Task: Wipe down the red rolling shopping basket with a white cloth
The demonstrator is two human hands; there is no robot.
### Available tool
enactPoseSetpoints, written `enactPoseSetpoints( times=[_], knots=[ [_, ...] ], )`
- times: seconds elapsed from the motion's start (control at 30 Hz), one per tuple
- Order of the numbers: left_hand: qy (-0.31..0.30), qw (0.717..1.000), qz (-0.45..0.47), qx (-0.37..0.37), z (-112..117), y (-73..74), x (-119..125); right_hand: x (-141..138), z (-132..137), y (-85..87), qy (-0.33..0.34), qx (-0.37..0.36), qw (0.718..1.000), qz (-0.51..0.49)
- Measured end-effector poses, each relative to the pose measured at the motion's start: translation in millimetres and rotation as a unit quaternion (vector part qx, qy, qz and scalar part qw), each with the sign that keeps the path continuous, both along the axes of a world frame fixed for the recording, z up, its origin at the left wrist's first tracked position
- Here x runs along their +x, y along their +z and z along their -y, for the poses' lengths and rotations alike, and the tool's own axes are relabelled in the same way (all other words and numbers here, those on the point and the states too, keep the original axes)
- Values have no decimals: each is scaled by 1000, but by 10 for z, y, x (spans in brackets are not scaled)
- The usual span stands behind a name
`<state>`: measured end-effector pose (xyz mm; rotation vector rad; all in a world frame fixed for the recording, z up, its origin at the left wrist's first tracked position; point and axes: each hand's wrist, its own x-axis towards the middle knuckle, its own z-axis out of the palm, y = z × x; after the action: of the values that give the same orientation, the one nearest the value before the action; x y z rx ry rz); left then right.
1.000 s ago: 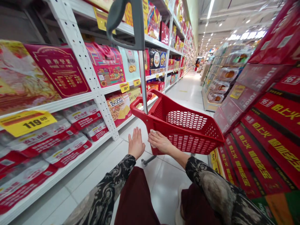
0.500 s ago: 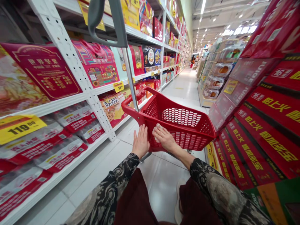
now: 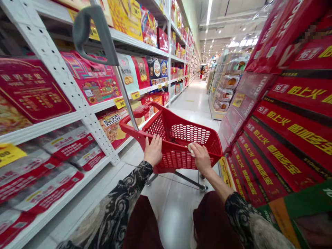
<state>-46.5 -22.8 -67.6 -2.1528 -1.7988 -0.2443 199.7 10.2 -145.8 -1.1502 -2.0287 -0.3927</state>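
Note:
A red plastic shopping cart basket (image 3: pixel 166 128) with a mesh-patterned wall stands on a low wheeled metal frame (image 3: pixel 178 180) right in front of me. My left hand (image 3: pixel 153 150) lies over its near rim with the fingers curled. My right hand (image 3: pixel 201 158) presses a white tissue (image 3: pixel 191 149) against the same rim. A long thin pole (image 3: pixel 123 93) rises from the left corner of the basket to a grey looped handle (image 3: pixel 94 34). Nothing shows inside the basket.
White shelving (image 3: pixel 62 79) on the left carries boxed and bagged foods with yellow price tags. Stacked red gift boxes (image 3: pixel 282 138) wall the right side. The tiled aisle floor (image 3: pixel 186 100) runs far ahead to a distant person (image 3: pixel 201 71).
The view has swung right, so the shelves and cart sit further left in the picture. My left hand has moved up from the basket's wall onto its rim. The tissue stays in my right hand.

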Motion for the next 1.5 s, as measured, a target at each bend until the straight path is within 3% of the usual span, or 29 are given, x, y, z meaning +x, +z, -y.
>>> enactPoseSetpoints(
  times=[0.07, 0.13, 0.3, 0.4, 0.5, 0.63, 0.7, 0.77, 0.93, 1.03, 1.2, 1.3, 1.4, 1.5],
  knots=[
    [-5, 1000, -3, -6, -4, -18, 34, 202, 42, -45, -38, -9, 999, -4],
    [-14, 1000, -6, -14, -2, -28, 99, 210, 85, -41, -51, -9, 999, -7],
    [-40, 998, -10, -38, 45, -83, 364, -247, 158, 35, -4, 2, 1000, 10],
    [-65, 997, -3, -50, 85, -149, 508, -291, 183, 48, -2, -8, 1000, 13],
    [-78, 995, 9, -59, 101, -204, 578, 45, 207, 19, -36, -23, 999, 9],
    [-80, 995, 22, -62, 70, -244, 616, 657, 253, -33, -133, -40, 990, -11],
    [-91, 993, 23, -64, 50, -260, 681, 776, 278, -50, -166, -42, 985, -20],
    [-112, 991, 22, -70, 44, -278, 797, 696, 294, -56, -159, -42, 986, -25],
    [-166, 982, 25, -82, 72, -311, 1069, 134, 294, -20, -54, -42, 998, 5],
    [-158, 984, 24, -80, 50, -277, 975, 107, 310, -8, -46, -40, 998, 18],
    [-81, 994, 15, -65, -21, -145, 530, 642, 334, -76, -104, -51, 993, -9],
    [-59, 996, 14, -59, -27, -119, 427, 817, 314, -110, -138, -51, 989, -35],
    [-60, 996, 20, -66, -10, -133, 480, 661, 267, -88, -136, -56, 988, -42],
    [-67, 995, 25, -63, 13, -120, 492, 260, 202, -18, -90, -59, 994, -31]
  ],
)
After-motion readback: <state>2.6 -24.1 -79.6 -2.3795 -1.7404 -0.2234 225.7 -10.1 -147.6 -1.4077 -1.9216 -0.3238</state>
